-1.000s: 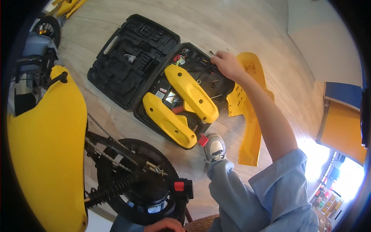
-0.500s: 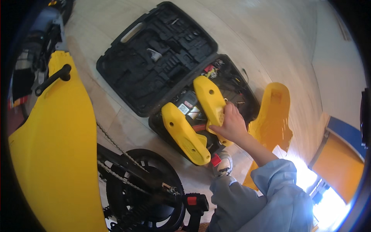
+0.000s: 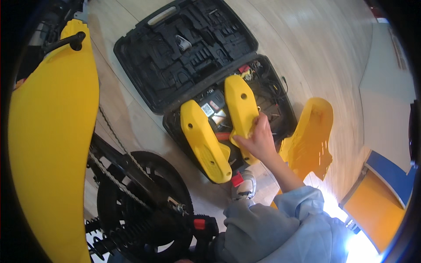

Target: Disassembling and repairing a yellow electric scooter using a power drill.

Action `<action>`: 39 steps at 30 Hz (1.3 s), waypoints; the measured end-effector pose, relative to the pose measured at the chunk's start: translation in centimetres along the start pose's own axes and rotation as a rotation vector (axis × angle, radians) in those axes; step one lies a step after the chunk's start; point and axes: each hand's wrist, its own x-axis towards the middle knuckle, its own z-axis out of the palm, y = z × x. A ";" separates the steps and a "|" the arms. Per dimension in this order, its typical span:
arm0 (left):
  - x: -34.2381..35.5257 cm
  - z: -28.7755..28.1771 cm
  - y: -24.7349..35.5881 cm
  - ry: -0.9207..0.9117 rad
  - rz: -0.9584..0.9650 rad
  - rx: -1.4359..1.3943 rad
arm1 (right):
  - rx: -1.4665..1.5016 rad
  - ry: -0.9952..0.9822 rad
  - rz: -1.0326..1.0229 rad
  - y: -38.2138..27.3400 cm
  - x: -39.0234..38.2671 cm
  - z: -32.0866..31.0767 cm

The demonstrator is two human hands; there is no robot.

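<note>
My right hand [image 3: 262, 139] grips the side of a yellow plastic cover [image 3: 241, 101], thumb on its near part and fingers over its right edge. The cover lies over the open black tool case [image 3: 151, 72]. A second yellow plastic cover [image 3: 202, 138] with bolt holes rests to its left on the case's front edge. Between them show a dark box, small parts and a red handle [image 3: 223, 136]. At the lower edge, a sliver of my left hand [image 3: 184, 261] shows beside a black power tool with a red patch [image 3: 199, 224]; its fingers are hidden.
At left stands a big yellow body panel [image 3: 52, 144] with a chain and black wheel [image 3: 171, 175] beside it. A yellow fairing piece [image 3: 313, 136] lies on the floor right of the case. An orange and blue piece [image 3: 377, 210] is at far right. My shoe [image 3: 247, 184] is near the case.
The view has shifted, so the wheel and panel sit further left. My right hand keeps its grip on the right-hand yellow cover, which stays over the case.
</note>
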 end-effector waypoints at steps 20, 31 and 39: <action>1.8 0.0 1.5 -0.155 -0.001 0.319 | 0.257 -0.094 0.073 1.9 0.4 -4.0; 3.2 1.4 3.1 -0.168 0.127 0.355 | 1.123 0.298 0.348 5.5 -3.6 -8.7; 0.5 2.8 -1.5 -0.070 0.274 0.416 | 1.236 0.339 0.588 3.7 -6.2 -11.0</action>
